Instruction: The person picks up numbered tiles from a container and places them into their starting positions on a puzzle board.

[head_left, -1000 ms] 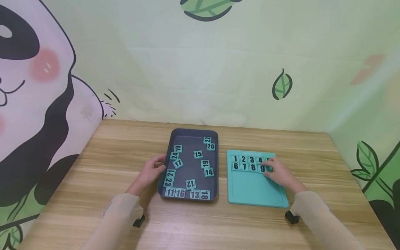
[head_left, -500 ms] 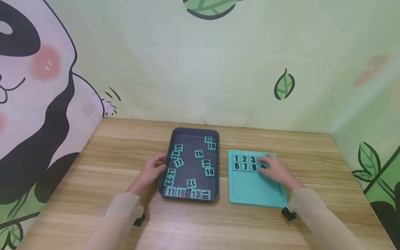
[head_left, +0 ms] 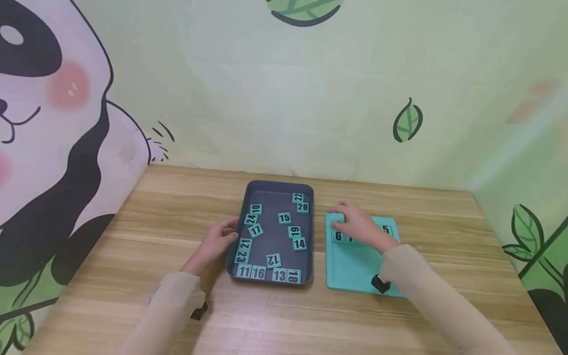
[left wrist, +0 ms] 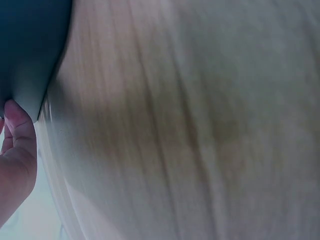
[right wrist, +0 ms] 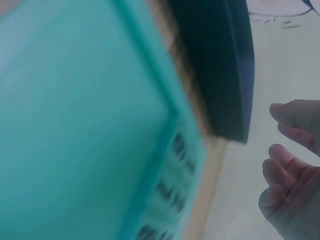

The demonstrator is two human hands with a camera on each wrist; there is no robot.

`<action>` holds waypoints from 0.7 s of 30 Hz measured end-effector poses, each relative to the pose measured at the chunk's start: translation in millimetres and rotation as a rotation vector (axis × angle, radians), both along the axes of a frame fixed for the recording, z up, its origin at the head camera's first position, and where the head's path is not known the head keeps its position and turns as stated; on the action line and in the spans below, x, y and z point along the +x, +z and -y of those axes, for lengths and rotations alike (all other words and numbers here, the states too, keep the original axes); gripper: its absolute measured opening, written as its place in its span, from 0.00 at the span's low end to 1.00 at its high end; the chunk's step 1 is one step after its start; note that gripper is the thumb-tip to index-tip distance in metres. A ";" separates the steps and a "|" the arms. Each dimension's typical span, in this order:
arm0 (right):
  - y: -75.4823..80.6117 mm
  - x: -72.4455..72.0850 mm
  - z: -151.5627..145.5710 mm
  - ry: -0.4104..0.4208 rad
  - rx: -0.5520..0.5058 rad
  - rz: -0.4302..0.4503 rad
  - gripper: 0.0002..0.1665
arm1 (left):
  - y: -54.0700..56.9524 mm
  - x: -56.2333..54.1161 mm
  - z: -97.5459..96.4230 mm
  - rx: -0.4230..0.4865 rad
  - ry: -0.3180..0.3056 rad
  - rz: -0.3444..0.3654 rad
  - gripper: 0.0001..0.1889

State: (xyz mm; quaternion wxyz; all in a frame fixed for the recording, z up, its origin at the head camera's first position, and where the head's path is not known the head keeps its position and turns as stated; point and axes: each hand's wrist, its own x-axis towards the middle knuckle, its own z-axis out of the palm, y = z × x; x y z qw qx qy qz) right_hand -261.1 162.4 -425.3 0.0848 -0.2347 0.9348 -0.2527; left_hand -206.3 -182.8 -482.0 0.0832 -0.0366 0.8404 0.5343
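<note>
My left hand [head_left: 218, 242] rests at the left rim of a dark tray [head_left: 270, 186]. In the left wrist view its thumb [left wrist: 17, 117] touches the tray's outer wall. Inside the tray lie several teal number tiles, among them 15 [head_left: 284, 218], 10 [head_left: 256, 209] and 14 [head_left: 299, 244]. My right hand [head_left: 357, 224] is over the upper left of a teal board [head_left: 350, 268], covering much of its two rows of tiles. Tiles 6 [head_left: 338, 236] and 5 [head_left: 386, 230] show. The right wrist view has thumb and fingers apart with nothing between them.
Both the tray and the board lie on a wood-grain table [head_left: 146, 236], a narrow gap between them. Behind stands a wall covering [head_left: 284, 108] with a painted panda [head_left: 49, 123] and leaves.
My right hand has moved left across the board from tiles 4 and 9 to the upper left corner, uncovering the 5. The left hand stays at the tray's rim.
</note>
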 end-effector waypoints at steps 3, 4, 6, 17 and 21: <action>6.5 -4.9 17.6 0.010 -0.004 0.002 0.22 | -0.1 0.4 0.9 -0.002 0.001 -0.001 0.24; 8.2 -6.8 23.8 0.017 -0.006 0.003 0.22 | -0.1 0.5 1.3 -0.003 0.000 -0.002 0.24; 11.6 -10.7 36.4 0.039 -0.016 0.003 0.22 | -0.2 0.6 1.6 -0.002 0.003 -0.005 0.24; 16.0 -29.4 96.7 0.114 -0.030 -0.003 0.22 | -1.0 1.3 1.6 0.016 0.009 -0.019 0.24; 14.1 -33.9 113.5 0.103 -0.047 0.012 0.21 | -2.2 1.0 1.9 0.027 0.004 -0.027 0.24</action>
